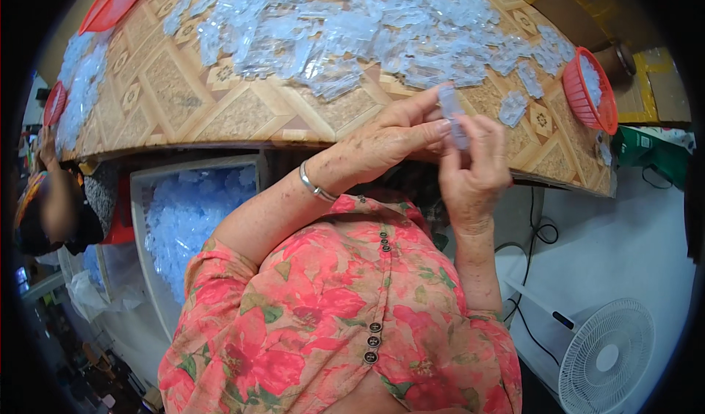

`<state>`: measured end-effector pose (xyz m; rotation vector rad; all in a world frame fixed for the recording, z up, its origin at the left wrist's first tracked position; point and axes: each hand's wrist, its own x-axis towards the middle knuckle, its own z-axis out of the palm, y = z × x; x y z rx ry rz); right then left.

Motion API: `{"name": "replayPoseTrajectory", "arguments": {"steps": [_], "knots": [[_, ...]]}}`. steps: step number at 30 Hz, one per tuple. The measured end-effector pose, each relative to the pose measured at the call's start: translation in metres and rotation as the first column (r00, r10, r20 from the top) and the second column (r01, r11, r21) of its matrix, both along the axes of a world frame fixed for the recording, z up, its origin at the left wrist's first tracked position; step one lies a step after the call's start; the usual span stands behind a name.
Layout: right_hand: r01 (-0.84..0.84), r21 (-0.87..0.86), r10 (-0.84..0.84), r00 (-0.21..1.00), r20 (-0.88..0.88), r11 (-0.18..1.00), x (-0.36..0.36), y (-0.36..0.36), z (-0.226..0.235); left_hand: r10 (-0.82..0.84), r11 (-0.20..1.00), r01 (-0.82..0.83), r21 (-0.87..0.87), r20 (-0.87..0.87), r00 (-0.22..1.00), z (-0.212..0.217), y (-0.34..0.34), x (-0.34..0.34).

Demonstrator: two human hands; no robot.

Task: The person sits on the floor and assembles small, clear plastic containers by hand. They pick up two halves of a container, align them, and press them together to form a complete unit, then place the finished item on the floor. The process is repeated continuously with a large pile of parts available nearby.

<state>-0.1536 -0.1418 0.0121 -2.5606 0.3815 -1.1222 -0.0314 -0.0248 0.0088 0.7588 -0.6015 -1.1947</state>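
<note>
Both my hands are raised in front of my chest at the table's near edge, meeting at one small clear bluish plastic piece [452,113]. The thumb and fingers of my left hand [404,131] pinch it from the left. My right hand [476,164] grips it from the right, fingers curled at its lower part. The piece stands roughly upright, its top end showing above my fingertips. Beyond my hands, many similar clear plastic pieces [323,39] lie in a wide, loose heap on the patterned table [176,94].
At the right table edge stands a red basket [587,91] with pieces inside; another red basket [110,6] is far left. A white bin [136,216] of pieces sits below the table. A white fan [606,357] stands lower right. Another person's arm [55,186] shows at left.
</note>
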Motion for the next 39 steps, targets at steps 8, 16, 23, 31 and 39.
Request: {"name": "replayPoseTrajectory", "arguments": {"steps": [8, 16, 23, 31, 39], "knots": [[-0.004, 0.274, 0.006, 1.0, -0.006, 0.962, -0.012, -0.015, 0.012, 0.087, 0.995, -0.077, 0.064, -0.177, 0.98, 0.003, 0.009, 0.012], [0.358, -0.013, -0.348, 0.896, -0.278, 0.933, -0.015, -0.115, -0.009, 0.117, 0.984, -0.097, 0.148, -0.132, 0.984, 0.009, 0.008, 0.011], [0.329, 0.263, -0.232, 0.912, -0.339, 0.907, -0.007, -0.109, 0.001, 0.117, 0.98, -0.098, 0.172, -0.106, 0.988, 0.008, 0.01, 0.014], [0.18, 0.082, -0.184, 0.982, 0.04, 0.98, -0.011, -0.084, -0.002, 0.096, 0.985, -0.074, 0.154, -0.137, 0.986, 0.007, 0.005, 0.011], [-0.038, 0.093, 0.059, 0.969, -0.241, 0.995, -0.025, -0.059, 0.015, 0.109, 0.989, -0.089, 0.114, -0.186, 0.977, 0.003, 0.007, 0.012]]}}
